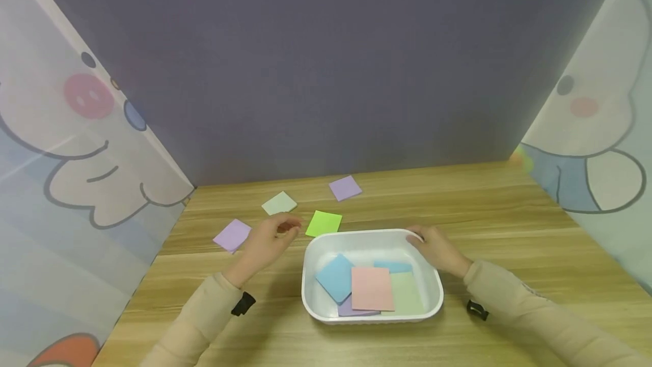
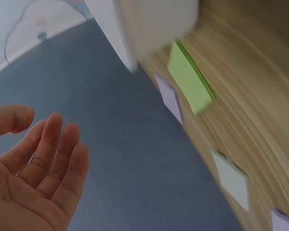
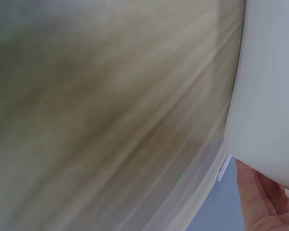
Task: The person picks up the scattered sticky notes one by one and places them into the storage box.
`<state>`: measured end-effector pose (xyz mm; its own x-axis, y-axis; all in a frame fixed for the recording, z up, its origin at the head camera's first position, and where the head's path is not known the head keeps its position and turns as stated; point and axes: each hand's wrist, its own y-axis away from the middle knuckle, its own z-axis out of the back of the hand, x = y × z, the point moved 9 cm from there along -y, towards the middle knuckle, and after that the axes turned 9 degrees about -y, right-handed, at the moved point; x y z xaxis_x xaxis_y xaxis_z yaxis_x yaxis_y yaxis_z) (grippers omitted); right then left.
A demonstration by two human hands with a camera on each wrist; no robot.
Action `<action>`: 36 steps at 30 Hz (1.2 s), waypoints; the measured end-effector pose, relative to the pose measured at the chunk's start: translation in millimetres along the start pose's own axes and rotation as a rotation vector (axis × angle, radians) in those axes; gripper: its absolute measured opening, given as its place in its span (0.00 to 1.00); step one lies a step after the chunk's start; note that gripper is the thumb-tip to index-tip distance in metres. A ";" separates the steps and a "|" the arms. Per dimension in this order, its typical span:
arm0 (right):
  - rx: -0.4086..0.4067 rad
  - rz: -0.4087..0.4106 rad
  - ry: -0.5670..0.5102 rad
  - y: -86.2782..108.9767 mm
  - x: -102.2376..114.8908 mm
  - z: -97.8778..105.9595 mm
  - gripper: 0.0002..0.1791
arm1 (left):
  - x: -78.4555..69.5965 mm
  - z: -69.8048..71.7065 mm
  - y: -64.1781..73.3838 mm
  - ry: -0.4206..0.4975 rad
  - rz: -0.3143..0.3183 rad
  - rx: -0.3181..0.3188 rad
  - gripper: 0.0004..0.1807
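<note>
A white plastic basin (image 1: 308, 299) holds several sticky note pads: a blue pad (image 1: 335, 277), a pink pad (image 1: 372, 289), a pale green pad (image 1: 406, 293), a purple pad partly under the pink one, and another blue piece at the back. My right hand (image 1: 437, 249) grips the basin's far right corner, thumb over the rim; its fingers (image 3: 253, 192) show beside the wall in the right wrist view. Held over the table left of the basin, my left hand (image 1: 270, 240) has relaxed fingers and nothing in it. A bright green pad (image 1: 324, 223) lies just right of its fingertips.
On the wooden table (image 1: 509, 231), a purple pad (image 1: 232, 235) lies left of my left hand. Beyond that hand are a whitish-green pad (image 1: 279, 203) and a second purple pad (image 1: 345, 188). A dark grey panel (image 1: 326, 72) stands along the table's far edge.
</note>
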<state>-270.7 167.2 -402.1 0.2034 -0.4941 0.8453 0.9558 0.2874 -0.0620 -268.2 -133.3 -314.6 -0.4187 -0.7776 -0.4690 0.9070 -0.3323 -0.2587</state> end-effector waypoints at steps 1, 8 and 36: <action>-0.001 -0.002 0.001 0.0 -0.1 0.0 0.15 | 5.7 3.2 -1.1 -0.010 0.012 -0.003 0.09; 0.003 -0.009 -0.012 0.6 0.4 -0.2 0.15 | 49.9 14.6 -10.7 -0.076 0.094 0.002 0.12; 0.003 -0.004 -0.014 1.7 0.8 -0.9 0.15 | 163.9 -1.7 -12.2 -0.313 0.360 0.374 0.31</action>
<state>-268.8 166.5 -402.0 0.1966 -0.4840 0.8527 0.9559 0.2881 -0.0569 -348.0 -255.8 -389.8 -0.1010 -0.9773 -0.1862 0.9673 -0.1402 0.2112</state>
